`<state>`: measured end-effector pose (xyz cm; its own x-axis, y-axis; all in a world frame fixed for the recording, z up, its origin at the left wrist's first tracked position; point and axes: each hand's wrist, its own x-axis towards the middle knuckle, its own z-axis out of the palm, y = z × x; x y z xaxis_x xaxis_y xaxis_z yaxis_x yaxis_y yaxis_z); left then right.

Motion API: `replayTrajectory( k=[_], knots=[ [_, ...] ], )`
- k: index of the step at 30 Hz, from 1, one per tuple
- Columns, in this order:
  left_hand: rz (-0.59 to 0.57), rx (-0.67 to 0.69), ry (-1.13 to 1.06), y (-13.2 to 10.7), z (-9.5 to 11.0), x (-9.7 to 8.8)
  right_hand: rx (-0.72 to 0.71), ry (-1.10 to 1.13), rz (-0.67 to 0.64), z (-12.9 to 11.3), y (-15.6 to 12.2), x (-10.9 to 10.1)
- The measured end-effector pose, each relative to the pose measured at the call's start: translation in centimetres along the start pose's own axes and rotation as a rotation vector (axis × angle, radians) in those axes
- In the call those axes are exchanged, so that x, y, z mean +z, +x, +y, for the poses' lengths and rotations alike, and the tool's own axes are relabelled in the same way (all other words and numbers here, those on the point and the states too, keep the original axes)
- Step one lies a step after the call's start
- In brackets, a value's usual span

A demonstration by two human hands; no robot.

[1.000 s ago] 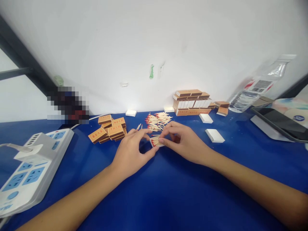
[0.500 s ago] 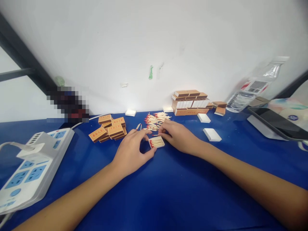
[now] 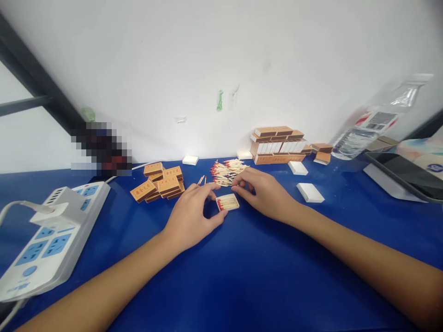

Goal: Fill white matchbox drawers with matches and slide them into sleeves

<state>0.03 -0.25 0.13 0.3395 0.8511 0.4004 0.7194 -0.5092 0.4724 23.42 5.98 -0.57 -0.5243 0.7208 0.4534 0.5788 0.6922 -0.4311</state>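
A small white matchbox tray (image 3: pixel 234 199) lies on the blue table with several red-headed matches inside, side by side. My left hand (image 3: pixel 192 212) steadies it, thumb at the near left corner and fingers at the far left. Just beyond the tray spreads a loose pile of matches (image 3: pixel 226 171). My right hand (image 3: pixel 261 190) is at the pile's right front edge, thumb and fingertips drawn together. Whether a match is between those fingertips I cannot make out.
Closed matchboxes (image 3: pixel 168 184) are heaped at left, and more form a stack (image 3: pixel 278 146) against the wall. White trays (image 3: pixel 310 192) lie at right and back. A power strip (image 3: pixel 51 249) is at far left; a bottle (image 3: pixel 377 120) and phone (image 3: pixel 404 173) are at right.
The match that stuck out from my right fingertips beside the tray no longer shows there. My right hand has shifted slightly away from the tray. My left hand keeps its hold.
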Motion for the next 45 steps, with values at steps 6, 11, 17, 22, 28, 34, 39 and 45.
replayTrajectory(
  k=[6, 11, 17, 22, 28, 34, 39, 45],
  knots=[
    [-0.002, -0.004, 0.002, 0.0, 0.1, 0.0, -0.033, -0.119, -0.008, 1.3, 0.9, 1.0],
    [-0.006, -0.007, 0.006, 0.0, 0.3, -0.1, 0.021, -0.142, -0.074, 1.2, 1.1, 1.1],
    [-0.004, -0.005, 0.011, -0.1, 0.2, -0.1, 0.015, -0.122, -0.106, 0.8, 0.5, -0.1],
    [-0.002, -0.013, -0.001, 0.0, 0.1, 0.0, 0.007, -0.082, -0.122, -0.4, -0.2, -1.9],
    [-0.017, 0.019, -0.024, -0.1, 0.1, 0.1, -0.022, -0.067, -0.225, -2.4, -1.0, -2.0],
    [-0.021, 0.035, -0.027, -0.1, 0.3, 0.1, -0.032, -0.054, -0.246, -2.3, -1.3, -1.4],
    [-0.018, 0.040, -0.024, -0.1, 0.2, 0.2, -0.030, -0.035, -0.268, -1.9, -1.2, -1.6],
    [-0.023, 0.041, -0.025, -0.1, 0.3, 0.2, -0.009, -0.031, -0.278, -2.4, -1.2, -1.5]
  ],
)
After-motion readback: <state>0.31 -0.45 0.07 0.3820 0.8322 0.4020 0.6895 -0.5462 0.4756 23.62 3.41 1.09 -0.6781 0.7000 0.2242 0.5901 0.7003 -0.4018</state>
